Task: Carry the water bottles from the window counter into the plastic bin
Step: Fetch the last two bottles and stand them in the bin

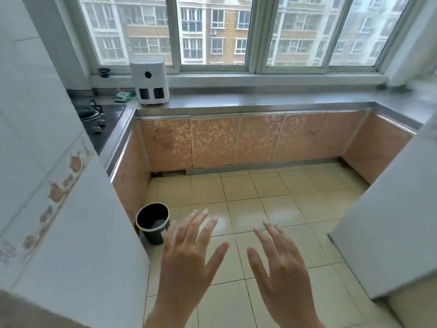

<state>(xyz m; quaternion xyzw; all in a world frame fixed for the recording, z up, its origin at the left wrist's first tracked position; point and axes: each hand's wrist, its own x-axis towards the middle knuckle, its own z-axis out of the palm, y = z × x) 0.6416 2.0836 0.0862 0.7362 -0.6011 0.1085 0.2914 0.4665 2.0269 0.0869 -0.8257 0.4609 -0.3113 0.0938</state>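
Your left hand (pixel 189 259) and right hand (pixel 281 268) hang apart over the floor tiles, fingers spread and holding nothing, likely ready to reach. No water bottles or plastic bin show; the window counter (pixel 260 100) carries only a white appliance (pixel 150 81).

A wide sliding window (pixel 212 31) is set above the grey counter (pixel 272 100), and daylight is admitted through it. Orange patterned cabinet doors (pixel 236 140) are fitted beneath. The floor (pixel 272 197) is laid in pale tiles; the left wall (pixel 35 114) is tiled white.
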